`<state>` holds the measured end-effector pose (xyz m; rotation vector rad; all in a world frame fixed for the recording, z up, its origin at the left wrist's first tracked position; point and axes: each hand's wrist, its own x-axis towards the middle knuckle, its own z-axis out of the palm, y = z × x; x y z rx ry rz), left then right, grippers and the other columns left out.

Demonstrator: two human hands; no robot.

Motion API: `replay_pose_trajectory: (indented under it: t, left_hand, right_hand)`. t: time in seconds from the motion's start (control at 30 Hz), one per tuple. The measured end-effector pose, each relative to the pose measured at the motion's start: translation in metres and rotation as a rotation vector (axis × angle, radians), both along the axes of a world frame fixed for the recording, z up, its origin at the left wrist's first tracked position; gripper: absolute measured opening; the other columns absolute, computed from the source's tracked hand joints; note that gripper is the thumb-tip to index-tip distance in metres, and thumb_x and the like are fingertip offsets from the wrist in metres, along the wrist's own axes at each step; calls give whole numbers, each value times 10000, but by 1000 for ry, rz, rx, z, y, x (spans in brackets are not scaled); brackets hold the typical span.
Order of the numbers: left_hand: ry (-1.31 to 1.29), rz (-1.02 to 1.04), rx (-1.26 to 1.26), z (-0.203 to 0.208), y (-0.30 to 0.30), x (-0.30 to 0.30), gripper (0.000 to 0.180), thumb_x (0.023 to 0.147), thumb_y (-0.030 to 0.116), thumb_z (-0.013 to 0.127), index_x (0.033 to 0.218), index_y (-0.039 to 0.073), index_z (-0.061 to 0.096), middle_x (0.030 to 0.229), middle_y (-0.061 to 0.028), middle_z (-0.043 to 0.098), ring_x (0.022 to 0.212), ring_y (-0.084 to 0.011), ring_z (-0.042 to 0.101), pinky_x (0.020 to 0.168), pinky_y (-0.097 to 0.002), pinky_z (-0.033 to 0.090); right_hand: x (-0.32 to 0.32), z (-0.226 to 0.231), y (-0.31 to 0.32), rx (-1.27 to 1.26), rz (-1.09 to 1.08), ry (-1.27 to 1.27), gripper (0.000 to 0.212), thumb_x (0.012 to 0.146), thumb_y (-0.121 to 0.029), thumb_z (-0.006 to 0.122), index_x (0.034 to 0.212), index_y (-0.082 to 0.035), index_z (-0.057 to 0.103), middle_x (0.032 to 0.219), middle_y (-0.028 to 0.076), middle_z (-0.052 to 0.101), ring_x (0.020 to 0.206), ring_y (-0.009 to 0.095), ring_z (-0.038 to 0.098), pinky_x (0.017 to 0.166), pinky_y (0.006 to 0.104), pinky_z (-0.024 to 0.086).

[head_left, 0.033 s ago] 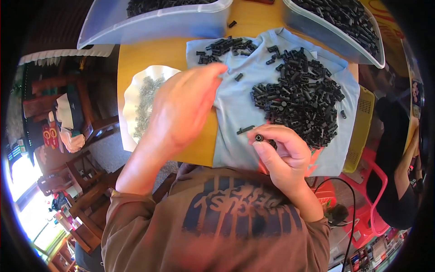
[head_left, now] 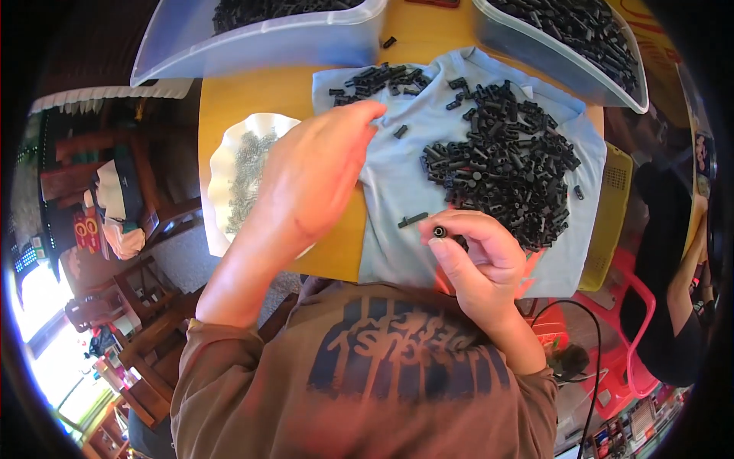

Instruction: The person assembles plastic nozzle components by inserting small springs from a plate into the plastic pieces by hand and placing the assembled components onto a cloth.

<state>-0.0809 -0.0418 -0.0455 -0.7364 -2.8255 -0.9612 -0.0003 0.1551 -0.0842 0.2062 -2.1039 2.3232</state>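
Observation:
My right hand (head_left: 485,264) is closed, pinching a small black tubular part (head_left: 439,232) between thumb and fingertips, its round open end facing up. More black shows behind the thumb, inside the curled fingers. My left hand (head_left: 317,164) is above the gap between a scalloped white dish (head_left: 222,153) of fine metal pieces and a light-blue cloth (head_left: 390,183). Its fingertips point at a small group of black parts (head_left: 386,76); most fingers are hidden under the hand. A slim black piece (head_left: 414,220) lies on the cloth left of my right hand, and a large heap of black parts (head_left: 505,161) lies beyond.
Two translucent bins, one at the far left (head_left: 260,53) and one at the far right (head_left: 566,61), hold many black parts. The yellow table (head_left: 336,252) ends close to my body. A yellow basket (head_left: 609,222) and a pink chair (head_left: 638,298) stand right; another person's arm (head_left: 692,252) shows there.

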Motion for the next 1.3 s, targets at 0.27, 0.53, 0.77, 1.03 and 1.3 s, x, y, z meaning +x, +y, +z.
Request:
replay_pose_trajectory:
  t: [0.27,0.53,0.77,1.03,1.3]
  left_hand:
    - [-79,48,-398,-18,26,-10,178,856,214,587,928,54,558,815,-139,623,793,-353,593,663,-422,460]
    - [-111,44,-370,-34,24,-16,178,831,225,597,920,72,578,801,-137,621,781,-345,595,653,-430,457]
    - [-351,-52,-76,25,28,16,114,773,157,611,842,80,563,694,-116,594,665,-312,595,568,-400,452]
    - [-618,-116,195,32,24,32,125,726,91,651,823,75,574,513,-33,457,439,-167,460,436,-301,347]
    - [-515,-17,456,16,28,49,161,757,60,693,885,56,596,481,16,378,402,-88,356,414,-251,276]
  right_hand:
    - [0,0,4,-156,-119,-77,191,773,24,672,958,-5,636,915,89,670,741,115,598,564,214,442]
    - [-3,6,6,-122,-94,-44,195,767,33,672,956,3,631,901,86,653,741,119,580,592,224,446]
    - [-9,14,8,-123,-140,55,215,765,37,672,965,-5,605,950,120,638,776,140,579,670,234,463]
    - [-7,9,-1,-9,-91,157,232,743,35,693,947,-37,611,905,64,644,732,122,577,514,219,404]
    - [-1,21,-3,-351,-80,-100,195,838,41,618,1022,24,559,979,78,620,867,113,578,741,219,448]
